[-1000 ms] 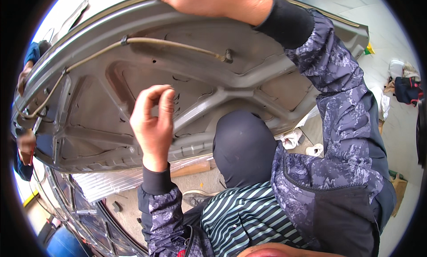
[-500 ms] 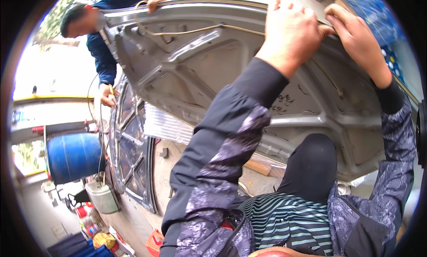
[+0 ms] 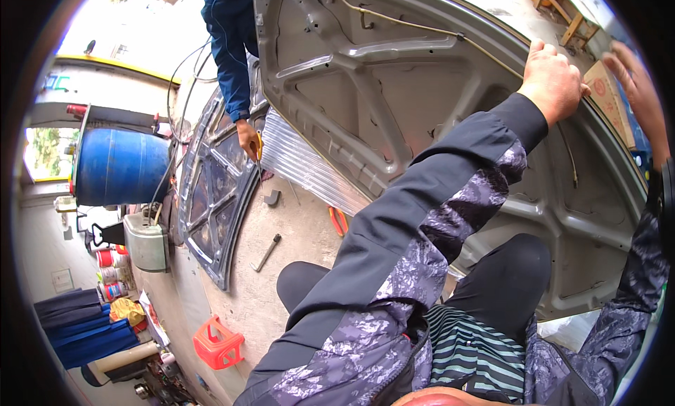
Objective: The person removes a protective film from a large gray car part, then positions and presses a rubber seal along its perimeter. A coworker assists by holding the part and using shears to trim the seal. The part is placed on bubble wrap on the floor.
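Observation:
A grey car hood (image 3: 422, 75) stands tilted in front of me, its ribbed underside facing me. A thin pale hose (image 3: 415, 19) runs along its upper edge. My left hand (image 3: 553, 82) is closed over that edge, fingers bent around it. Beyond the edge at the right, my right hand (image 3: 638, 89) is raised off the hood with its fingers stretched out, slightly blurred and holding nothing I can see. Across from me, a co-worker's hand (image 3: 247, 139) holds a yellow-handled tool (image 3: 259, 147) pointing down.
A second, dark hood (image 3: 211, 191) lies left beside corrugated clear sheeting (image 3: 302, 170). On the floor are orange-handled pliers (image 3: 337, 222), a bent metal tool (image 3: 267, 253) and a red plastic stool (image 3: 216, 344). A blue barrel (image 3: 123, 167) stands left; a cardboard box (image 3: 606, 100) is behind the hood.
My right hand has come off the hood edge and moved right. My view has turned, so the hood shows farther right. The co-worker's upper hand is out of view now.

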Tool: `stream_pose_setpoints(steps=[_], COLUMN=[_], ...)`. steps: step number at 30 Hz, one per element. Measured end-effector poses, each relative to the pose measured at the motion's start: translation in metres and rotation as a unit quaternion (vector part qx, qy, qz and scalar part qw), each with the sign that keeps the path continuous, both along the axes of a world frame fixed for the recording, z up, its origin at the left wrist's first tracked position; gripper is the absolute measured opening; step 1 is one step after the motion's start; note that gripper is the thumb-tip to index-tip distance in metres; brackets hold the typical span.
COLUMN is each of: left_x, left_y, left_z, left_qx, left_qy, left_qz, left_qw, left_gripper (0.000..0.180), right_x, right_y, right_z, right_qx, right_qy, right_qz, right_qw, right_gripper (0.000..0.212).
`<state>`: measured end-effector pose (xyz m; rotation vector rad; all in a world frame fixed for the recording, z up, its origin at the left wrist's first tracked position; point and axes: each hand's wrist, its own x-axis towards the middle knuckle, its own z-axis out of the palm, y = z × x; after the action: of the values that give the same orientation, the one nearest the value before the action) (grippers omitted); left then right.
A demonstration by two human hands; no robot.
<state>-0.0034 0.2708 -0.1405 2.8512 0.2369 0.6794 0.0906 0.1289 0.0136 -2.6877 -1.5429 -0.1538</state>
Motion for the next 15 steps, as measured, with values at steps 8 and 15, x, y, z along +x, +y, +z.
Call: stream_pose_setpoints(steps=[8, 15], left_x=[-0.058, -0.409], left_y=[0.040, 0.162], left_z=[0.002, -0.005], left_qx=[0.035, 0.125], left_qy=[-0.191, -0.272], left_qz=[-0.024, 0.301], left_qw=[0.981, 0.905], left_gripper=[0.028, 0.030], right_x=[0.073, 0.037], right_y=[-0.064, -0.046], right_z=[-0.108, -0.106], right_qx=[0.003, 0.067], right_qy=[0.230, 0.145], right_qz=[0.056, -0.009], right_qw=[0.972, 0.987], right_gripper=[0.051, 0.048])
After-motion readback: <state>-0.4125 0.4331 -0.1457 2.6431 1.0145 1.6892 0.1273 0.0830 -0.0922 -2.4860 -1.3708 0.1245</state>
